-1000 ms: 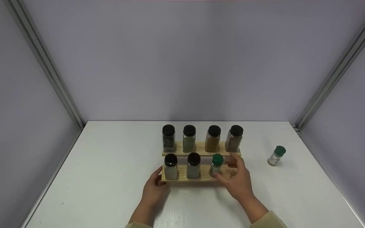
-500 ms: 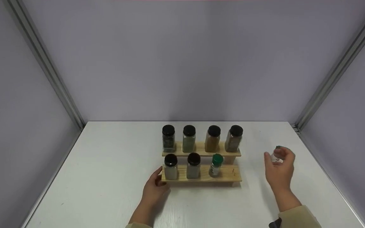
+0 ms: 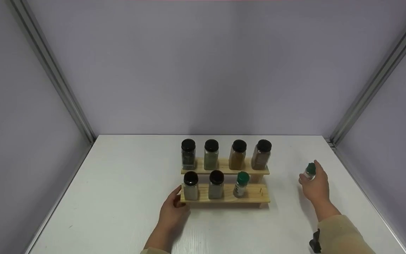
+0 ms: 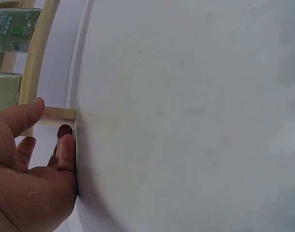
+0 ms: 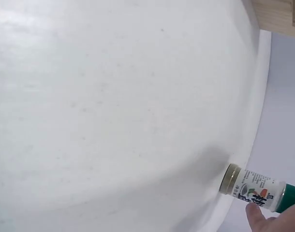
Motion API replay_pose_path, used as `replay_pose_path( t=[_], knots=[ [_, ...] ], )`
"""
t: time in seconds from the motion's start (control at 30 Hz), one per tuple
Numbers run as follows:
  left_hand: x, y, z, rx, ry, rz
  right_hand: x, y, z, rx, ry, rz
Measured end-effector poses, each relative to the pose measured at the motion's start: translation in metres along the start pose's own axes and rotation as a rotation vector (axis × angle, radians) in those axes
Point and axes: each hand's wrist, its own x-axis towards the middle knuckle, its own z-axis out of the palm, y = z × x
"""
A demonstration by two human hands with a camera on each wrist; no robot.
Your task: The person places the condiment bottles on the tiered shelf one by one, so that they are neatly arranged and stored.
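A two-tier wooden spice rack (image 3: 256,194) stands on the table, bearing several capped jars. At its left end, my left hand (image 3: 169,213) grips the lower shelf; in the left wrist view the thumb (image 4: 31,113) lies on the shelf's front edge, with fingers behind and below. Off to the right, my right hand (image 3: 317,185) holds a small spice jar (image 5: 256,190) with a green cap, thumb on one side and fingers on the other. The same kind of green-capped jar (image 3: 240,187) stands third on the lower shelf. Part of the held jar is hidden by the hand.
Black-capped jars, among them a brown one (image 3: 237,160), line the upper shelf. Two dark-capped jars, including one in the middle (image 3: 215,188), share the lower shelf. Grey walls (image 3: 203,70) enclose the white table (image 3: 129,169) at the back and sides.
My right hand has left the lower shelf's right end, moved right and closed around the green-capped spice jar there. My left hand has stayed at the rack's left end.
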Motion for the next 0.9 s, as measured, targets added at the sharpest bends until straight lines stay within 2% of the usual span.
replay_pose_path(
  t=[0.1,0.3,0.4,0.73,0.9],
  knots=[
    [0.000,0.000,0.002,0.006,0.006,-0.020,0.001,0.005,0.002,-0.042,-0.011,-0.010],
    [0.001,-0.002,0.001,-0.009,0.004,-0.019,-0.001,0.008,0.005,-0.070,0.076,-0.032],
    [0.001,-0.001,0.000,-0.020,0.000,-0.013,-0.002,0.007,0.006,-0.071,0.094,-0.039],
    [0.002,0.000,0.000,0.012,0.001,0.006,-0.030,0.006,0.008,-0.071,0.096,-0.116],
    [0.001,0.000,0.001,0.019,0.007,0.002,-0.042,0.006,0.009,0.015,0.101,-0.109]
  ],
)
